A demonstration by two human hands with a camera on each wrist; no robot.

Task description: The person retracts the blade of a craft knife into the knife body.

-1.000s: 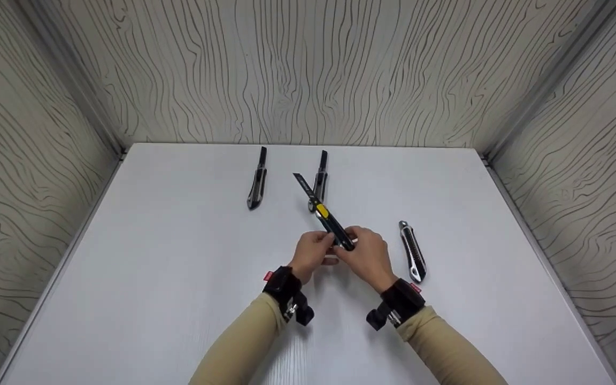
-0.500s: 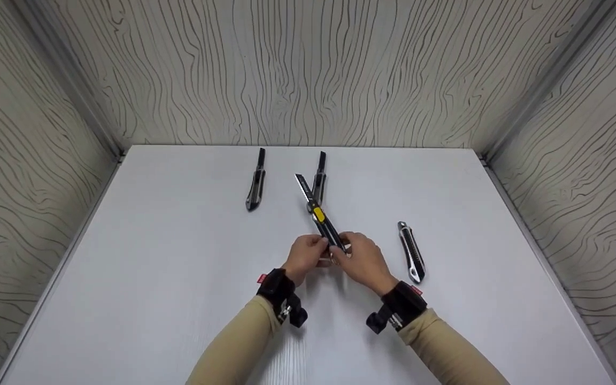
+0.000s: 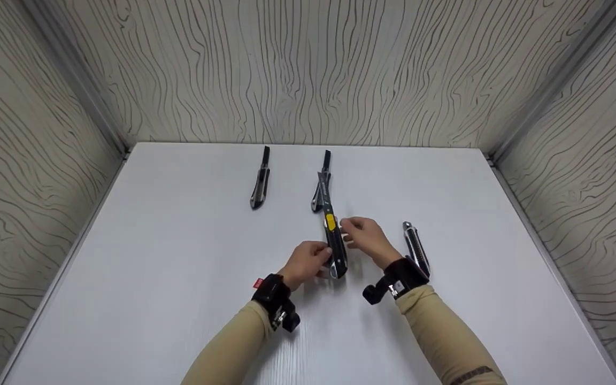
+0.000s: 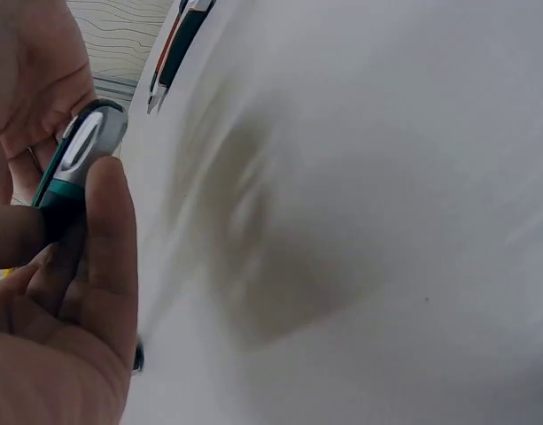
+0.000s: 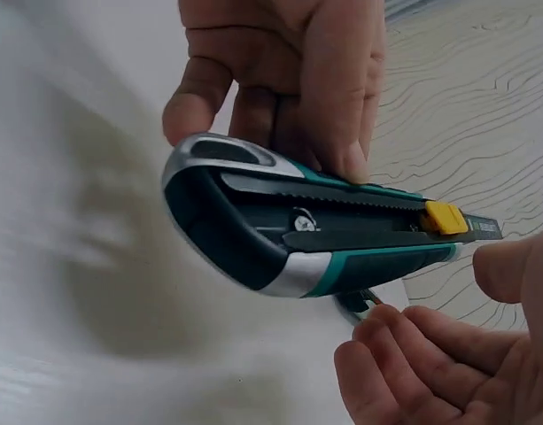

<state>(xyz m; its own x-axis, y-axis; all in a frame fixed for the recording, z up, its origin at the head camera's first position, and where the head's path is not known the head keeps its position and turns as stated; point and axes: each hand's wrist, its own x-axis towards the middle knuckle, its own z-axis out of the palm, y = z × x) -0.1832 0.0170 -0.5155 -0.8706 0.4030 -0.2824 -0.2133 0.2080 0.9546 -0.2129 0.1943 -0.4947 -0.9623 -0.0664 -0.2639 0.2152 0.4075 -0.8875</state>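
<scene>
A utility knife (image 3: pixel 338 256) with a dark green and silver handle is held above the white table, its long blade (image 3: pixel 324 188) pointing away. My left hand (image 3: pixel 303 262) pinches the handle near its rear end, thumb on one side and fingers behind. On the knife's upper face sits a yellow slider (image 5: pixel 446 217). My right hand (image 3: pixel 368 238) hovers just right of the slider with loosely bent fingers; in the right wrist view a gap shows between this hand (image 5: pixel 484 363) and the handle. Behind the blade lies another utility knife (image 3: pixel 316 200), partly covered by it.
One more utility knife (image 3: pixel 260 184) with its blade out lies at the back left of the white table (image 3: pixel 179 256). To the right, partly under the right wrist, is a knife (image 3: pixel 416 246) with no blade showing. Patterned panels (image 3: pixel 297 69) stand around the table.
My right hand has let go of the handle's rear and moved forward beside the slider. The knife has swung from slanting left to pointing nearly straight ahead, still in my left hand.
</scene>
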